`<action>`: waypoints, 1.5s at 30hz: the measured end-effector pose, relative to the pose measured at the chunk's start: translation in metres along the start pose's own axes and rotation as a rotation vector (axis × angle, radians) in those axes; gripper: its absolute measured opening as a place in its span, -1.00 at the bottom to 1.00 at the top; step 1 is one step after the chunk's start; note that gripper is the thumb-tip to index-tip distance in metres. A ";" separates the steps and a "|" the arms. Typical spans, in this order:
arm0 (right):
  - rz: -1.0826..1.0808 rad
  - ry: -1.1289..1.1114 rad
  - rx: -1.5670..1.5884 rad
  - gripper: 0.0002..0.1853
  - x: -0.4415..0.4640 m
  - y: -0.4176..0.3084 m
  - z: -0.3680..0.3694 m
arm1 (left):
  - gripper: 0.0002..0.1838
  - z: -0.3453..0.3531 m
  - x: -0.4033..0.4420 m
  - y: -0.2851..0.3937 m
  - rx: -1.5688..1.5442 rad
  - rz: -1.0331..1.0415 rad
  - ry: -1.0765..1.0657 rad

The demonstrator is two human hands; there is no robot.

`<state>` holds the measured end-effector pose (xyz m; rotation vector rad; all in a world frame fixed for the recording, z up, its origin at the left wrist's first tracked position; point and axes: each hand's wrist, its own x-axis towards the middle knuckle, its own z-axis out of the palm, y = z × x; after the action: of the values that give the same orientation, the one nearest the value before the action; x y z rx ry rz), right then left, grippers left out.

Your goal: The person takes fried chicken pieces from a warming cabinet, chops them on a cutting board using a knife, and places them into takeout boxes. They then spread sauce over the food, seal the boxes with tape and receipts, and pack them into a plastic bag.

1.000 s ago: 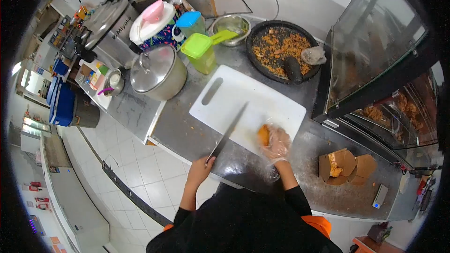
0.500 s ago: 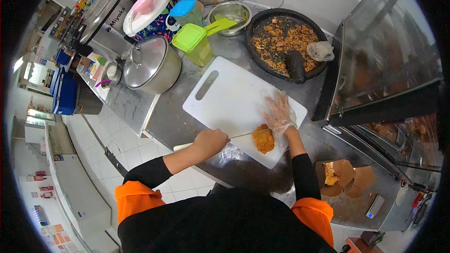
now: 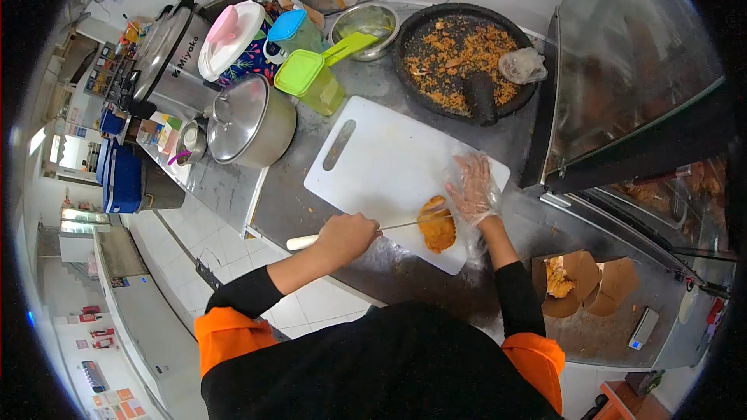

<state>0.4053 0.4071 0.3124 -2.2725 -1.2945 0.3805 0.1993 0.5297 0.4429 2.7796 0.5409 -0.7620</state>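
Observation:
My left hand is bare and closed around a knife, whose pale handle sticks out behind the fist. The thin blade lies across a golden-brown piece of breaded fried food, near the front edge of a white cutting board. Whether the blade has gone through the piece, I cannot tell. In a clear plastic glove, my right hand rests on the board just right of the food, fingers spread. The blade's tip end lies close to this glove.
A dark stone mortar with orange crumbs and a pestle stands behind the board. To the left are a lidded pot and a green container. Right are a glass display case, cardboard boxes and a small scale.
The camera view has shifted slightly. My right hand has slid a little to the right on the board. My left hand keeps its grip on the knife, with the blade still across the fried piece.

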 end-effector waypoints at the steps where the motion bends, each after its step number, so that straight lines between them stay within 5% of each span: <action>1: 0.032 -0.006 -0.023 -0.31 0.001 0.003 0.007 | -0.71 0.007 0.003 0.000 0.037 0.016 0.011; 7: 0.104 -0.056 -0.159 -0.27 -0.004 0.010 -0.010 | -0.75 0.082 0.051 -0.010 -0.064 -0.019 -0.006; 12: 0.086 0.005 -0.251 -0.33 0.009 0.035 -0.015 | -0.73 0.055 0.059 0.005 -0.103 0.063 0.094; 16: 0.040 -0.019 0.031 -0.29 -0.001 0.028 -0.016 | -0.70 -0.002 0.014 0.015 -0.029 0.065 0.004; 29: 0.152 -0.073 -0.262 -0.30 -0.022 0.028 -0.023 | -0.73 0.076 0.066 0.005 -0.018 0.100 0.078; 35: 0.078 0.114 0.059 -0.37 -0.023 0.030 -0.014 | -0.70 -0.004 0.019 0.018 0.029 0.171 0.072; 40: 0.085 0.096 0.151 -0.35 -0.039 0.018 0.001 | -0.77 0.021 0.014 0.015 0.086 0.151 0.019; 45: 0.173 -0.037 -0.265 -0.28 -0.040 0.025 -0.018 | -0.78 0.073 0.049 0.019 -0.012 0.126 -0.099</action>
<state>0.4112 0.3574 0.3143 -2.6218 -1.2312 0.3273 0.2134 0.5054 0.3576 2.7171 0.3478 -0.8587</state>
